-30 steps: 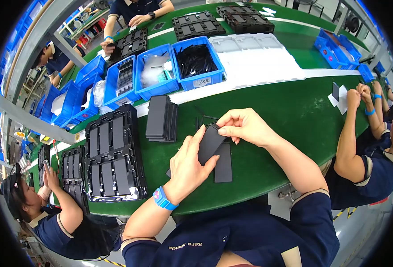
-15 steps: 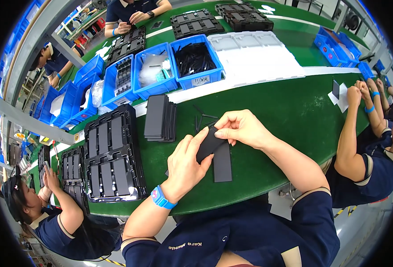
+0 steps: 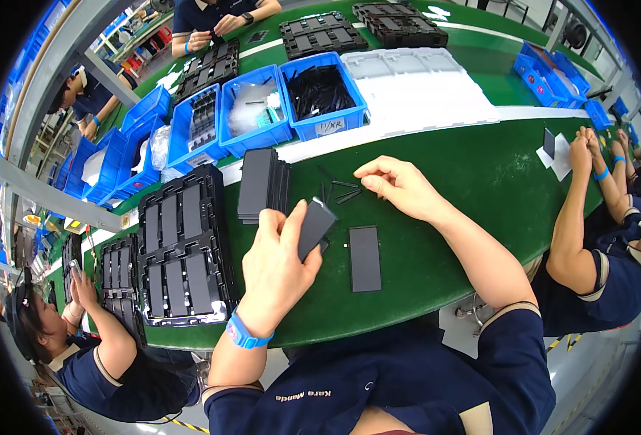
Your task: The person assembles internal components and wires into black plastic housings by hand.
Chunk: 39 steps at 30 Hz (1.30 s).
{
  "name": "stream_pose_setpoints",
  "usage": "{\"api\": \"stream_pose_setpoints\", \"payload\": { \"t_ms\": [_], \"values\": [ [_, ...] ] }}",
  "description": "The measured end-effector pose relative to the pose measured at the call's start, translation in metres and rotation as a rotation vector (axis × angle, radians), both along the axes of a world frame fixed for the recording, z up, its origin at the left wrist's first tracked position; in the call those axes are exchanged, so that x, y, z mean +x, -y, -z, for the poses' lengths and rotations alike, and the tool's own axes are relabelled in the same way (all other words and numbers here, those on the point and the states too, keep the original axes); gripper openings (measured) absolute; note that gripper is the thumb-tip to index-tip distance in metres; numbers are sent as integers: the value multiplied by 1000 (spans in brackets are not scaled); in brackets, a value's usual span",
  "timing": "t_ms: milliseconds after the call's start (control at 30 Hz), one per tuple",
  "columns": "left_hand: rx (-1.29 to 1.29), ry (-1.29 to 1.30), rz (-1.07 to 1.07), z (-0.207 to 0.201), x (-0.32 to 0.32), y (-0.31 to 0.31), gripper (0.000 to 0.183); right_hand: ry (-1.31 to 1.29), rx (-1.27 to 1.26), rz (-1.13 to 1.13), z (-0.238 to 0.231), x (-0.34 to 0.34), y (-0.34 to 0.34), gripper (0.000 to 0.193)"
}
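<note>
Pinching a thin dark panel by its edges, left hand clamped; looks light, stiff. Right hand fingers loosely curled, empty.

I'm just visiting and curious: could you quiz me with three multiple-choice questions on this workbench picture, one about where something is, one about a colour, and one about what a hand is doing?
1. Where does the loose dark flat panel lie?
A. In a blue bin
B. On the green table, to the right of the left hand
C. On the white trays

2. What colour is the wristband on the left wrist?
A. Red
B. Yellow
C. Blue

3. What is the left hand doing?
A. Holding a dark flat panel
B. Resting empty on the table
C. Gripping a blue bin

Answers:
1 B: the panel lies flat on the green table, just right of the left hand.
2 C: the band around that wrist is bright blue.
3 A: thumb and fingers clasp a held dark panel, tilted above the table, while the right hand reaches toward small dark strips.
</note>
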<state>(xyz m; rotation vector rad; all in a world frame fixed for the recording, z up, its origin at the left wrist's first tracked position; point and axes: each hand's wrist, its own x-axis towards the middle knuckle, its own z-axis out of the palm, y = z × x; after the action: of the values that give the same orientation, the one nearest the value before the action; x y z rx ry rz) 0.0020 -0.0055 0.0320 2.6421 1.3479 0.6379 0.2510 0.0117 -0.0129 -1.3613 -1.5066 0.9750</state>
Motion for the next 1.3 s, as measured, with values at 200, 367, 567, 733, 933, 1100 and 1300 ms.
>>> {"api": "stream_pose_setpoints", "payload": {
  "t_ms": [200,367,567,733,933,1100,1300],
  "values": [
    [21,-196,18,0,-16,7,59,302,82,-100,2,-12,1,21],
    [64,-307,29,7,-18,7,62,510,231,-18,9,-17,-3,16],
    [7,-212,56,-5,-5,11,70,484,266,6,15,-15,-8,11],
    [-75,-56,719,21,22,32,72,377,245,19,16,-11,-12,10],
    [-5,-62,729,40,23,41,56,187,217,40,14,-9,-8,10],
    [67,28,432,34,26,43,56,353,192,-10,10,-5,-7,13],
    [-23,-113,226,33,28,41,78,-2,1,-87,9,-3,-5,8]
  ]
}}
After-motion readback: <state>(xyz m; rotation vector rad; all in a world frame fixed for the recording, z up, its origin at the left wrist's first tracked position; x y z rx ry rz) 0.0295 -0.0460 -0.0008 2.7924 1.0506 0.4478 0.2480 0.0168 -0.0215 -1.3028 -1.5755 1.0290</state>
